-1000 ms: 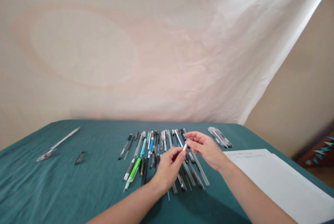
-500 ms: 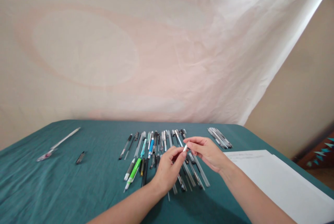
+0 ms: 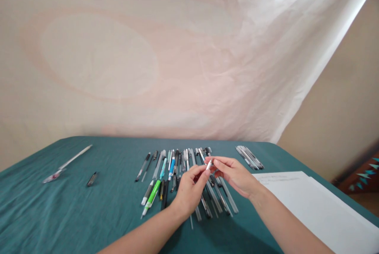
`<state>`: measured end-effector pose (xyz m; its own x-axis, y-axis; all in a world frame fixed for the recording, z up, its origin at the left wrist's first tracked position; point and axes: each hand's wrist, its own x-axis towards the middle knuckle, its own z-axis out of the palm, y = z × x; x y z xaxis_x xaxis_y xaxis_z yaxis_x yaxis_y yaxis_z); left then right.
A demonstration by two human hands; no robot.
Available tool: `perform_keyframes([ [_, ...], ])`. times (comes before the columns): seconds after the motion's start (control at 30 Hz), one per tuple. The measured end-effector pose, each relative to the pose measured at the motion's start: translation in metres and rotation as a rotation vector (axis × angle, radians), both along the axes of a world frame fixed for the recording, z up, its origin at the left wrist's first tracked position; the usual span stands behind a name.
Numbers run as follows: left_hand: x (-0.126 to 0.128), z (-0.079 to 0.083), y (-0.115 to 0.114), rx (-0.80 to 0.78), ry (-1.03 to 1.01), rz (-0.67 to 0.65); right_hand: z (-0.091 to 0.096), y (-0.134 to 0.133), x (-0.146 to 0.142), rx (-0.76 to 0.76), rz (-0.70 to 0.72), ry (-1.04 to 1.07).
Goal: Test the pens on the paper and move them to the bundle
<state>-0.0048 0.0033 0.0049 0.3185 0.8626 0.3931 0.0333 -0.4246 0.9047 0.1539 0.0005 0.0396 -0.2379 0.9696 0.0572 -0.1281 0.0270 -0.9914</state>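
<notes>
My left hand (image 3: 191, 187) is closed, its thumb and fingers pinching a small white pen piece (image 3: 209, 164) whose narrow end points up. Just to the right, the bent fingertips of my right hand (image 3: 232, 173) are drawn together by that narrow end; anything between them is too small to name. Both hands hover over many pens and clear pen tubes spread on the cloth. A green pen (image 3: 151, 197) and a blue-and-white pen (image 3: 171, 167) lie left of my left hand. Clear tubes (image 3: 229, 195) stick out below my right hand, and several pens are partly hidden beneath both hands.
A dark green cloth (image 3: 118, 214) covers the table. White paper sheets (image 3: 314, 202) lie at the right, with a bundle of clear pens (image 3: 249, 157) behind them. On the left are a long white stick in clear wrapping (image 3: 75, 156) and a short dark pen cap (image 3: 91, 179).
The white piece has tilted more upright in my left fingers, and its pointed end now shows. My right fingertips have shifted slightly off its end.
</notes>
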Motion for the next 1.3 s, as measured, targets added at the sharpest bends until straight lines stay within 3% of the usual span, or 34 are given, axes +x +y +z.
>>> perform_keyframes([
  [0.23, -0.0009, 0.0003, -0.0015, -0.010, 0.016, -0.017, -0.0034, 0.0009, -0.0021, 0.070, -0.136, -0.092],
  [0.4, -0.0012, 0.0011, -0.0010, -0.020, -0.002, -0.028, -0.0002, -0.0010, -0.0042, 0.030, -0.063, -0.058],
  [0.6, 0.0005, -0.0021, 0.0000, -0.045, -0.006, -0.025, -0.0058, 0.0013, -0.0028, 0.067, -0.145, -0.066],
  [0.8, 0.0008, -0.0019, 0.0009, -0.074, -0.037, -0.052, -0.0021, -0.0014, -0.0046, -0.016, -0.036, 0.010],
  [1.03, 0.0010, -0.0018, -0.0005, -0.060, -0.010, -0.030, -0.0080, 0.0019, -0.0055, 0.034, -0.132, -0.023],
  [1.2, 0.0000, 0.0009, 0.0000, -0.068, -0.023, -0.051, -0.0058, 0.0001, -0.0055, 0.003, -0.055, 0.008],
  [1.3, -0.0004, 0.0009, 0.0006, -0.066, -0.021, -0.042, -0.0060, 0.0004, -0.0059, 0.017, -0.081, -0.011],
])
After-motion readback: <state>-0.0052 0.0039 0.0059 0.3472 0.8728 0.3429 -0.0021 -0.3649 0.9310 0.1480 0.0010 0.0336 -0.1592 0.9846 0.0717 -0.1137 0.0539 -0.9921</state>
